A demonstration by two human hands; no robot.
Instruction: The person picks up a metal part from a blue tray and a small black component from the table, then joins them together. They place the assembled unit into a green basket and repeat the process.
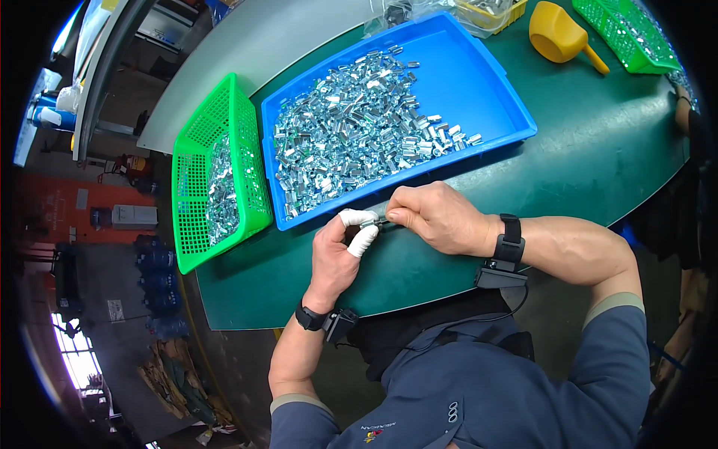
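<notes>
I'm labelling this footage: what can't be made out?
Head view: full shape of the small metal piece, partly covered by left hand and right hand.
Head view: floor of the blue tray where metal parts cover it.
Head view: far end of the upper-right green basket, cut off by the top edge.

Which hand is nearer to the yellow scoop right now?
Right. The right hand is below and left of the yellow scoop in the picture; the left hand sits further left and slightly lower, so farther away.

Parts (351, 127) in tray (452, 67), basket (252, 176) left
</notes>
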